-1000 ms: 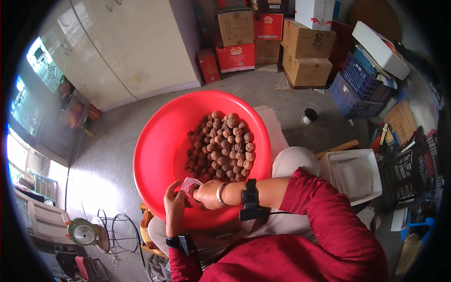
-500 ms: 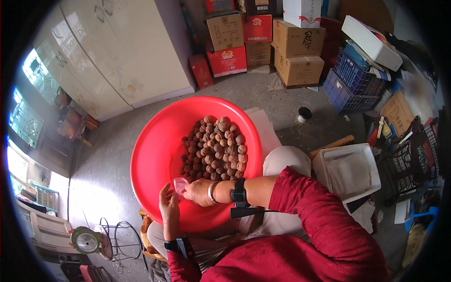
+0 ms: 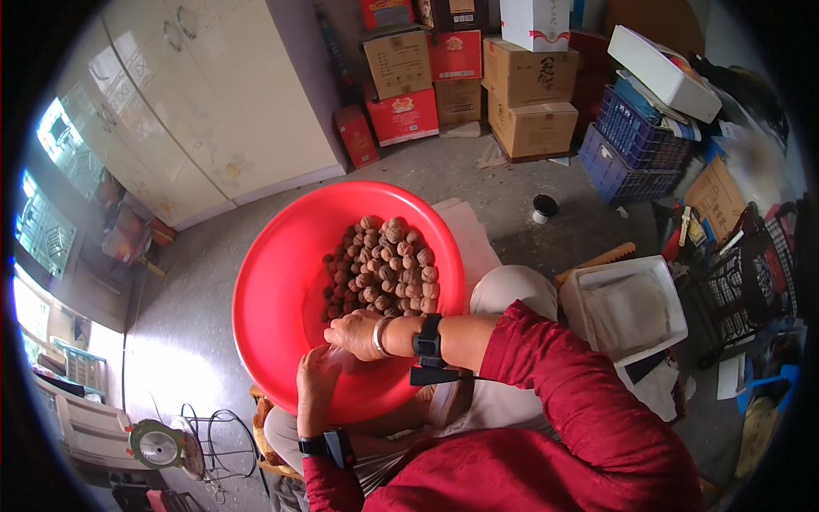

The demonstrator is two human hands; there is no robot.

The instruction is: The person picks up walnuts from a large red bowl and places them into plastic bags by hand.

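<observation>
"Plastic film (image 3: 344, 358), thin and translucent: who has it?"
"Left hand (image 3: 316, 380) and right hand (image 3: 354, 333), fingertips seemingly pinched narrow on it, over the round red plastic basin (image 3: 277, 282); wrinkled brown walnuts (image 3: 384, 264) lie beyond, inside."
"Step?"
"Parting the film, probably; next calls for steady fingertips"

The grey floor (image 3: 188, 273), shiny with glare on the left, carries a cream cabinet (image 3: 222, 102), a narrow red box (image 3: 357, 136), stacked brown cartons (image 3: 536, 130) and a pair of blue crates (image 3: 616, 173), one on the other. A small white cup (image 3: 540, 216) with a dark inside stands near the cartons, a pale sheet (image 3: 471, 235) lies beside the red basin (image 3: 277, 290), and black cable (image 3: 230, 420) loops at lower left.
</observation>
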